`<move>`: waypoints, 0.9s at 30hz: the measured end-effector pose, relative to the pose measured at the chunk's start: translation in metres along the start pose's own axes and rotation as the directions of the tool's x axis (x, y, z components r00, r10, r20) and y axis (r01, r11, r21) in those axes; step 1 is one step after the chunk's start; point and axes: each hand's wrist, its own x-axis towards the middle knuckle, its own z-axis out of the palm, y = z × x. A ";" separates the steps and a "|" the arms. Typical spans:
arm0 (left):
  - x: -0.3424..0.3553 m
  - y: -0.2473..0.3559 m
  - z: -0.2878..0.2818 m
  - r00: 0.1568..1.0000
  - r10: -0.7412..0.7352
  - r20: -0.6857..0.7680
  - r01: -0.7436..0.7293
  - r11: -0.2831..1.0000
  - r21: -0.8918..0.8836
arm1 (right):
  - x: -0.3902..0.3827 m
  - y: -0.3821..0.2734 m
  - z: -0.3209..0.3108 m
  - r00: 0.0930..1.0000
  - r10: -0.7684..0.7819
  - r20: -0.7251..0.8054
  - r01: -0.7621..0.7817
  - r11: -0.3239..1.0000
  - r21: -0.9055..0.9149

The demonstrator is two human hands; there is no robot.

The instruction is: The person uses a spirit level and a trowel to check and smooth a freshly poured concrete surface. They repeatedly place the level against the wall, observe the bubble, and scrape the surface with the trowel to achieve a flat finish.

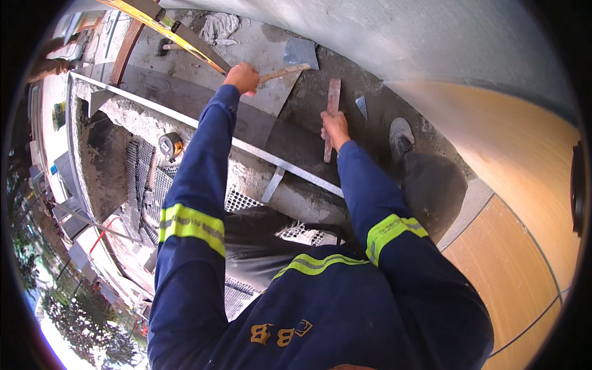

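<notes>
Holding the bar (333,95) mid-length, your right hand (336,128) points it forward. Your left hand's (243,79) grip I can't tell.

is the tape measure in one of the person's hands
No, the tape measure lies left of the left sleeve, away from the left hand, and the right hand grips a flat bar.

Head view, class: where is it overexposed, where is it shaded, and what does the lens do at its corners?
In the head view, glare around the tree at lower left burns out to white; the floor around the right hand is shaded; also there, black fills the corners outside the fisheye circle, while the flat bar in that hand looks distinct.
</notes>
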 end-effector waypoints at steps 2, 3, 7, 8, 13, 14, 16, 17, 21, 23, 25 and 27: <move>0.035 -0.021 0.024 0.973 -0.091 -0.214 0.106 0.993 0.056 | 0.001 0.003 -0.001 0.997 0.068 0.031 -0.068 0.998 0.010; 0.049 -0.027 0.031 0.941 -0.127 -0.314 0.158 0.985 0.076 | 0.002 0.004 -0.002 0.994 0.098 0.045 -0.100 0.995 0.028; 0.063 0.011 0.060 0.820 -0.453 -0.350 0.456 0.886 -0.079 | 0.012 0.008 -0.011 0.983 0.182 0.038 -0.184 0.981 0.062; 0.068 0.021 0.068 0.777 -0.493 -0.392 0.515 0.855 -0.056 | 0.014 0.006 -0.011 0.982 0.186 0.034 -0.188 0.981 0.053; 0.139 0.021 0.115 0.918 0.115 -0.378 0.067 0.898 0.435 | 0.023 -0.002 -0.003 0.979 0.175 0.106 -0.182 0.981 0.061; 0.150 0.038 0.118 0.920 0.022 -0.390 0.060 0.979 0.195 | 0.023 -0.004 -0.004 0.977 0.178 0.118 -0.189 0.978 0.084; 0.164 0.069 0.121 0.917 -0.142 -0.373 0.085 0.983 -0.164 | 0.024 -0.005 -0.004 0.972 0.191 0.136 -0.208 0.970 0.124; 0.167 0.083 0.121 0.910 -0.211 -0.356 0.117 0.956 -0.268 | 0.024 -0.004 -0.003 0.969 0.203 0.142 -0.223 0.964 0.143; 0.175 0.112 0.116 0.889 -0.393 -0.234 0.291 0.880 -0.375 | 0.028 -0.006 -0.006 0.952 0.256 0.169 -0.288 0.935 0.206; 0.177 0.114 0.114 0.885 -0.404 -0.230 0.318 0.887 -0.336 | 0.031 -0.004 -0.009 0.947 0.271 0.172 -0.308 0.921 0.240; 0.173 0.118 0.110 0.891 -0.404 -0.207 0.334 0.892 -0.304 | 0.035 0.000 -0.014 0.942 0.287 0.173 -0.326 0.903 0.281; 0.167 0.112 0.098 0.896 -0.412 -0.165 0.331 0.869 -0.367 | 0.044 0.001 -0.025 0.937 0.278 0.212 -0.331 0.901 0.281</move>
